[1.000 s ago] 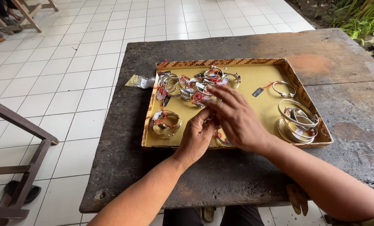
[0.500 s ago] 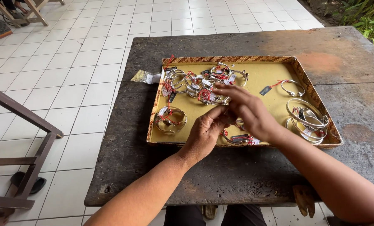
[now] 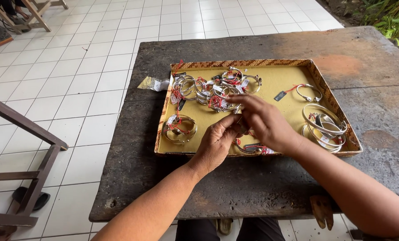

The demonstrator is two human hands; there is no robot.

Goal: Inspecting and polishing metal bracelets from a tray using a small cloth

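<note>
Both hands meet over the shallow yellow-lined tray with a woven rim [image 3: 181, 66] on the dark weathered table [image 3: 253, 192]: the left hand [image 3: 217, 143] and right hand [image 3: 264, 122] pinch together on something small between the fingertips, too hidden to tell what. The work looks like sorting, calling for fine fingertip control. The tray holds a tangled heap of silver bangles with red string tags [image 3: 212, 89], a single tagged bangle [image 3: 179, 128] and stacked wide silver cuffs [image 3: 326, 126].

A: Both hands meet over the tray [image 3: 328, 96], left hand [image 3: 217, 143] and right hand [image 3: 266, 122] pinching something small.

B: Yep, bangle pile [image 3: 212, 89] just behind, bigger bangles [image 3: 326, 127] far right.
</note>
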